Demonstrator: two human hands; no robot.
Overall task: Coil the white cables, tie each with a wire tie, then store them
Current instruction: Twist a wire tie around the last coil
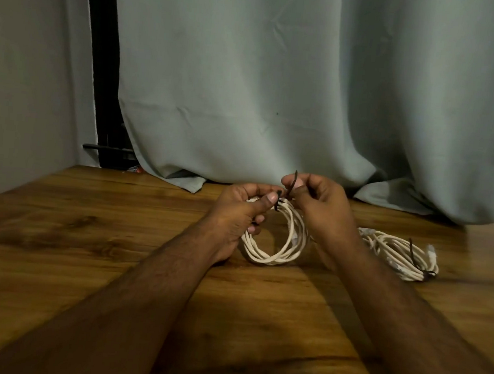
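We see both bare forearms reaching in from the near edge of the wooden tabletop (pixel 84 231) and meeting toward its far edge, just in front of a grey-green curtain (pixel 279 84) that drapes onto the wood. The left hand (pixel 238 213) stands on its outer edge, fingers curled round the top of a coiled white cable (pixel 276 244), with the thumb pressed on the bundle from the near side; the coil stands nearly upright, its lower loop resting on the tabletop between the two wrists. The right hand (pixel 319 203) is raised just beside the left, its back toward us, with thumb and forefinger pinched on a dark wire tie (pixel 292 185) whose free end sticks up above the fingertips while its lower part runs down to the top of the coil, close to the left thumb. We cannot tell whether the tie is already closed round the strands. To the right, near the right forearm, a second coiled white cable (pixel 399 255) lies flat on the tabletop, bound by a dark tie (pixel 414 257) across its loops. A dark post (pixel 100 67) stands left of the curtain.
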